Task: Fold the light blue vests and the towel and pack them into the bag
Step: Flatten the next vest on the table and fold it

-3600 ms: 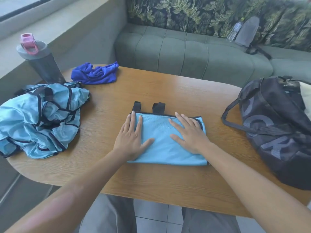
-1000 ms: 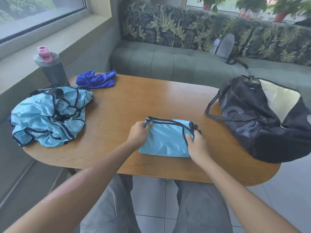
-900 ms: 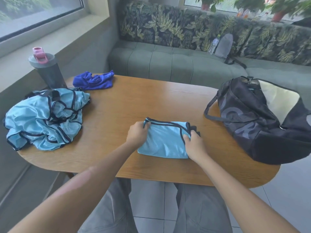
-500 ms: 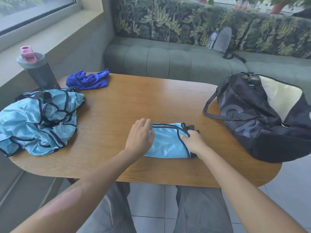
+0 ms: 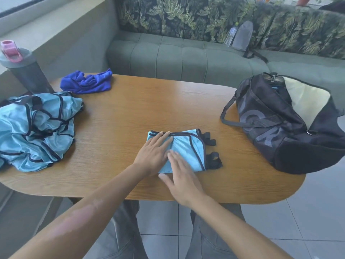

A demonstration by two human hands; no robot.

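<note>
**Pressing the little blue bundle flat**

The folded light blue vest with dark trim (image 5: 183, 150) lies on the near middle of the brown wooden table (image 5: 130, 116). It is a small bundle now, with two black strap loops (image 5: 211, 149) sticking out on its right side.

The left hand (image 5: 153, 152) lies flat on the left part of the bundle, fingers straight and pointing far. The right hand (image 5: 182, 181) is flat too, fingers straight; its fingertips rest on the near edge of the bundle, and the rest of the hand is over the bare table. Neither hand grips anything.

I think the job right now is to press the fold flat. To do it well, keep one flat hand on the bundle so it does not spring open. This cloth looks shiny and slippery, so press down gently and do not push it sideways. Tuck the loops in if you can.

The black duffel bag (image 5: 276, 128) sits to the right with its top open, so the bundle has a short trip. A pile of unfolded light blue vests (image 5: 35, 129) waits on the left, and the crumpled dark blue towel (image 5: 87, 83) lies at the far left.
</note>
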